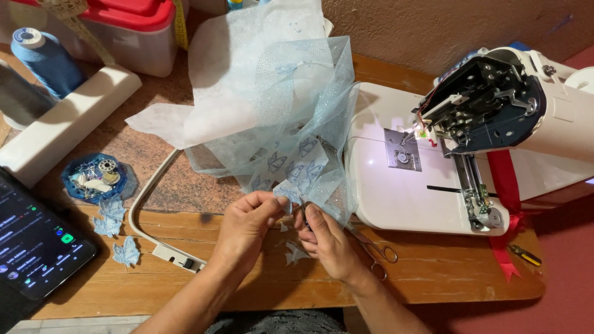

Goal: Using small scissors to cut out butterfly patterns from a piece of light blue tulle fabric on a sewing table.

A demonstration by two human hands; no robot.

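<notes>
1. Left hand (246, 224), lower centre of the frame: forearm rises from the bottom edge, fingers curled, thumb and fingertips pinched shut on the lower hem of the sheer pale-blue glittery tulle with embroidered butterflies (291, 133).
2. Right hand (328, 242), just right of the left hand: fingers curled closed around small silver scissors (375, 250); the loop handles stick out to the right past the wrist, the blades are hidden at the cloth edge.
3. The tulle is bunched with a sheet of white backing, rising from the hands to the upper centre of the frame; its right side touches the white sewing machine (495, 124).
4. The machine fills the right of the frame on the worn wooden table (433, 272); a red ribbon (506, 204) hangs over its bed, and a small yellow-handled screwdriver (525, 254) lies at lower right.
5. A white plastic embroidery hoop frame (151, 216) curves left of the left hand. Cut-out blue fabric leaf shapes (117, 232) lie at lower left beside a dark smartphone (34, 241) with a lit screen.
6. A blue round dish of bobbins (96, 178) sits at mid left and a blue thread cone (46, 59) at upper left. Bare wood runs along the near table edge.
</notes>
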